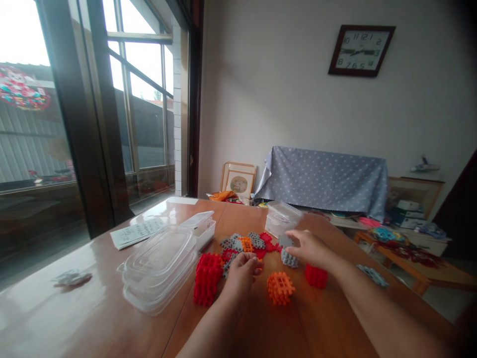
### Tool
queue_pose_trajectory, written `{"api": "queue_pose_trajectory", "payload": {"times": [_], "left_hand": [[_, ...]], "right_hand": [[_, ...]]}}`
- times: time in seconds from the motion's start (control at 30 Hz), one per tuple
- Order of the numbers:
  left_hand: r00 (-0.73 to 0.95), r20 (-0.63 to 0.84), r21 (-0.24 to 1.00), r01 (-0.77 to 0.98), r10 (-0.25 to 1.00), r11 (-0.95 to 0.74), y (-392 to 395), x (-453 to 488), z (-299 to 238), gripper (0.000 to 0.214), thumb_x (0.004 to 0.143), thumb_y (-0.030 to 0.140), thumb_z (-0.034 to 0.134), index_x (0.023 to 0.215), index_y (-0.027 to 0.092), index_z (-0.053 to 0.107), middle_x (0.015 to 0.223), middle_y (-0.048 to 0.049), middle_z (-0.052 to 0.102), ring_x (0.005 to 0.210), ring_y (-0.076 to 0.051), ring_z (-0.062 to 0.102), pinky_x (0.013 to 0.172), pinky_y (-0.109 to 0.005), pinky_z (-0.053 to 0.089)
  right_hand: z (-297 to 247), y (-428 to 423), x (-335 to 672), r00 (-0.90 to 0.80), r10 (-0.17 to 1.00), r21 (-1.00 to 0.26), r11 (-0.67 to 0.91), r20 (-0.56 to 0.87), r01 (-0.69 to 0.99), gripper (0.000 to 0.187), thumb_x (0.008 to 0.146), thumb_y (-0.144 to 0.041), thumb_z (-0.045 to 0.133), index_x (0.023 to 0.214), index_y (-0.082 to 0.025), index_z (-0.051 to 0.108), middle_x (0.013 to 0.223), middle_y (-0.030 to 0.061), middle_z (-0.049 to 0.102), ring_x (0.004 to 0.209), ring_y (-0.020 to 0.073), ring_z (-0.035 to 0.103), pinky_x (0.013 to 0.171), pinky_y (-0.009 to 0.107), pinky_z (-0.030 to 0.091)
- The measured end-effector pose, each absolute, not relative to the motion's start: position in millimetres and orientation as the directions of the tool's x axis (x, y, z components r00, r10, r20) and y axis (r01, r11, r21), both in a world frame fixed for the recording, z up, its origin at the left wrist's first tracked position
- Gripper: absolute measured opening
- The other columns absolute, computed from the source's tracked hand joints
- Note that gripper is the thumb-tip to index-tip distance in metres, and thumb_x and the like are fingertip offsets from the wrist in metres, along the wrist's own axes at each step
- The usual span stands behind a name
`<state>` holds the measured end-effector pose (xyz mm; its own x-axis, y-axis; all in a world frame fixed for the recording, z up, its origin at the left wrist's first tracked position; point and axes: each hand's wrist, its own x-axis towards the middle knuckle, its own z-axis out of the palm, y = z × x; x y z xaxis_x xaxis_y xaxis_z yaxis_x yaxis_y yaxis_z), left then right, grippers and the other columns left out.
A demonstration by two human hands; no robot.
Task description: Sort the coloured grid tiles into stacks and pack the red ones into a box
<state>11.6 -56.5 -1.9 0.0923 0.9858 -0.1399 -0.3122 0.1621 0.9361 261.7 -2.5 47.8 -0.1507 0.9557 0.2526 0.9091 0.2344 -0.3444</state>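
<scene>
A heap of flat grid-shaped plastic pieces (248, 243) in grey, orange and red lies on the wooden table (93, 303). My left hand (241, 271) rests at the heap's near edge, fingers curled on a small piece I cannot make out. My right hand (309, 248) reaches in from the right, its fingers pinched on a grey piece (285, 241) above a built grey block (289, 259). A tall red block (206, 278), an orange block (280, 287) and a small red block (316, 276) stand near my hands.
Stacked clear container lids (160, 266) lie left of the heap, with a clear box (203, 226) behind them and another clear box (282, 217) at the back. A printed sheet (136, 232) and a crumpled wrapper (72, 277) lie at left. A loose grey piece (372, 274) sits at the right edge.
</scene>
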Motion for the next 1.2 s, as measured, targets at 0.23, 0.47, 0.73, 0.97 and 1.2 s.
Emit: {"api": "queue_pose_trajectory", "payload": {"times": [0.23,0.47,0.73,0.97,1.2], "left_hand": [[0.094,-0.134,0.954,-0.258,0.986,0.154,-55.6,11.1,-3.5,0.029,0.074,0.039,0.067,0.093,0.019,0.06,0.087,-0.0056,0.072,0.067,-0.012,0.059,0.062,-0.024,0.036],[0.085,-0.141,0.957,-0.244,0.986,0.158,-53.6,10.4,-5.5,0.027,0.073,0.037,0.069,0.091,0.019,0.061,0.085,-0.005,0.072,0.067,-0.013,0.059,0.061,-0.023,0.035],[0.057,0.09,0.985,0.145,0.994,-0.098,-48.7,17.6,-23.4,0.009,0.072,0.011,0.057,0.074,0.019,0.062,0.074,-0.0043,0.066,0.071,-0.018,0.056,0.066,-0.027,0.035],[0.136,0.202,0.843,0.48,0.97,-0.243,-57.9,10.0,-26.5,0.016,0.07,0.006,0.056,0.07,0.022,0.061,0.086,-0.006,0.066,0.074,-0.021,0.056,0.066,-0.029,0.029],[0.146,0.162,0.827,0.52,0.976,-0.215,-57.4,9.5,-31.1,0.013,0.069,0.01,0.061,0.071,0.023,0.06,0.087,-0.0064,0.064,0.073,-0.022,0.053,0.069,-0.032,0.031]], "right_hand": [[31.3,12.3,294.0,-0.074,0.976,-0.364,0.146,0.203,0.92,0.045,0.07,-0.034,0.077,0.114,-0.027,0.074,0.111,0.0053,0.077,0.107,0.0275,0.068,0.093,0.034,0.05],[25.8,13.9,295.9,-0.062,0.979,-0.373,0.131,0.192,0.918,0.051,0.067,-0.036,0.08,0.117,-0.027,0.073,0.111,0.0076,0.076,0.107,0.0312,0.068,0.09,0.038,0.05],[37.8,21.2,270.8,-0.147,0.956,-0.401,0.242,0.253,0.883,0.049,0.079,-0.037,0.069,0.125,-0.021,0.068,0.121,0.011,0.072,0.109,0.0298,0.066,0.093,0.039,0.048],[37.9,42.9,195.4,-0.39,0.901,-0.414,0.434,0.19,0.8,0.04,0.075,-0.03,0.07,0.115,-0.024,0.074,0.108,0.0051,0.077,0.098,0.0253,0.069,0.088,0.033,0.05],[29.9,76.3,132.3,-0.518,0.852,-0.344,0.509,0.073,0.789,0.047,0.066,-0.021,0.072,0.111,-0.033,0.074,0.101,0.0007,0.078,0.099,0.0248,0.07,0.084,0.029,0.05]]}}
